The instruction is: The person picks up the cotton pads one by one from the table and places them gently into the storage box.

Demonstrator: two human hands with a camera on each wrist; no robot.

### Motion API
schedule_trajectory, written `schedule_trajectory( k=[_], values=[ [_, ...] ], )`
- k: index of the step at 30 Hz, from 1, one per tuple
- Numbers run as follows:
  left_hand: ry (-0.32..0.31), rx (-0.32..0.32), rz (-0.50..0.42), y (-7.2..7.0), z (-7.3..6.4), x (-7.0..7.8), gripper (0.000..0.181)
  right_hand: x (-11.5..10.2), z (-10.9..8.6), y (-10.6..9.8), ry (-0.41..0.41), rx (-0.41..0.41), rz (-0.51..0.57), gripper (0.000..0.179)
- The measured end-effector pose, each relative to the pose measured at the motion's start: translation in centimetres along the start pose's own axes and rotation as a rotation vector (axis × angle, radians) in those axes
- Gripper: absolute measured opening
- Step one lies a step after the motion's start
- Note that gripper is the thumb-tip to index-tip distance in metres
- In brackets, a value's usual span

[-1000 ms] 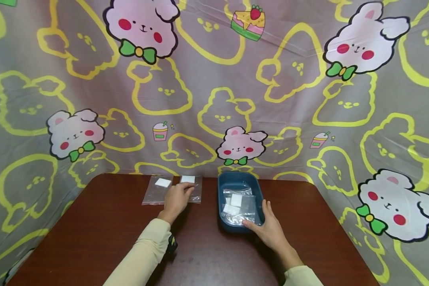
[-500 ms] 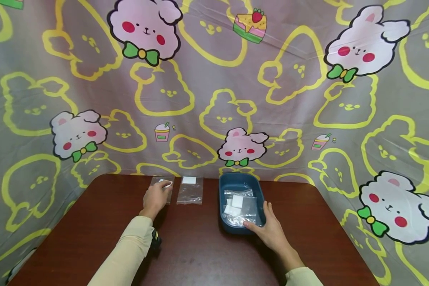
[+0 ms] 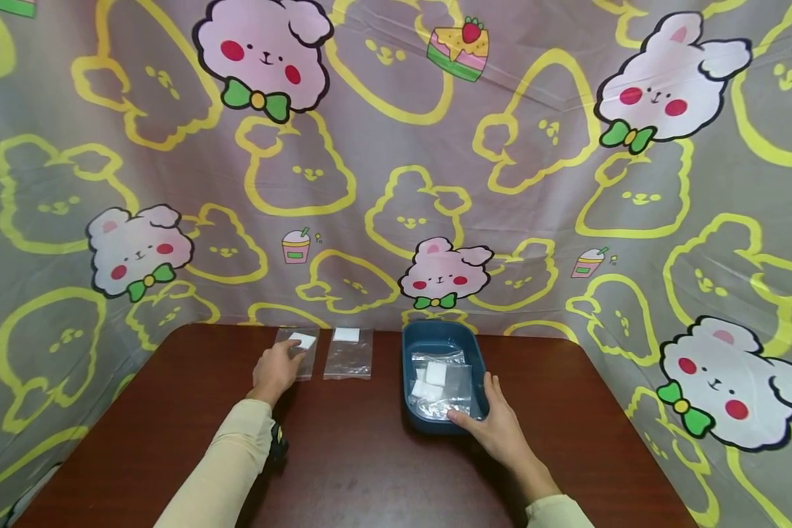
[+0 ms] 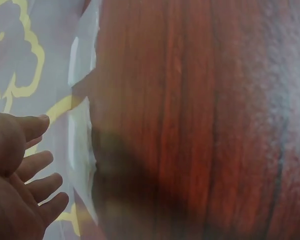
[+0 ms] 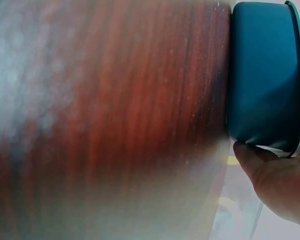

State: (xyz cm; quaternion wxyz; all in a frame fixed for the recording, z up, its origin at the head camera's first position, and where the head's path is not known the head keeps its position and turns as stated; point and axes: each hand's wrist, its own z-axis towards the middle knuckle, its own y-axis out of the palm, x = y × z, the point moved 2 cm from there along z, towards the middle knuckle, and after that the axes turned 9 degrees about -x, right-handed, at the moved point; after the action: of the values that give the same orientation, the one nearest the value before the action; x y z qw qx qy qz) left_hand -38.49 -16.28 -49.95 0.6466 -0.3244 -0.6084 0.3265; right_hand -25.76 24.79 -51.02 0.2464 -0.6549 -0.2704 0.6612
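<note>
My left hand (image 3: 277,370) is over the near-left part of a clear zip bag (image 3: 308,365) holding a white square (image 3: 302,340). In the left wrist view, the fingers (image 4: 42,187) are loosely bent with nothing between them; contact with the bag cannot be told. Beside it lies a second clear zip bag (image 3: 350,363) with a white square (image 3: 347,334). My right hand (image 3: 498,425) holds a dark blue plastic bin (image 3: 409,400) at its near right corner, thumb at the front rim, fingers along the side wall. Inside the bin are several similar bags (image 3: 458,381) with white squares.
All this stands on a dark red-brown wooden table (image 3: 369,469), near its far edge. A patterned cloth (image 3: 396,183) hangs behind and at both sides of the table.
My left hand has moved left, from the right-hand bag to the left-hand bag, then slightly back toward me, showing more of its white square. The right hand stays at the bin.
</note>
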Motion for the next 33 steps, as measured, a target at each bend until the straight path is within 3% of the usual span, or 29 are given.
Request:
schedule_trajectory(
  k=[16,33],
  values=[
    [-0.059,-0.111,0.035,1.0,0.0,-2.0,0.043,-0.2,0.1,0.1,0.021,-0.020,0.006,0.115],
    [-0.067,-0.084,0.104,1.2,-0.2,-2.0,0.034,0.1,0.3,0.1,0.022,-0.018,0.007,0.114]
  ],
)
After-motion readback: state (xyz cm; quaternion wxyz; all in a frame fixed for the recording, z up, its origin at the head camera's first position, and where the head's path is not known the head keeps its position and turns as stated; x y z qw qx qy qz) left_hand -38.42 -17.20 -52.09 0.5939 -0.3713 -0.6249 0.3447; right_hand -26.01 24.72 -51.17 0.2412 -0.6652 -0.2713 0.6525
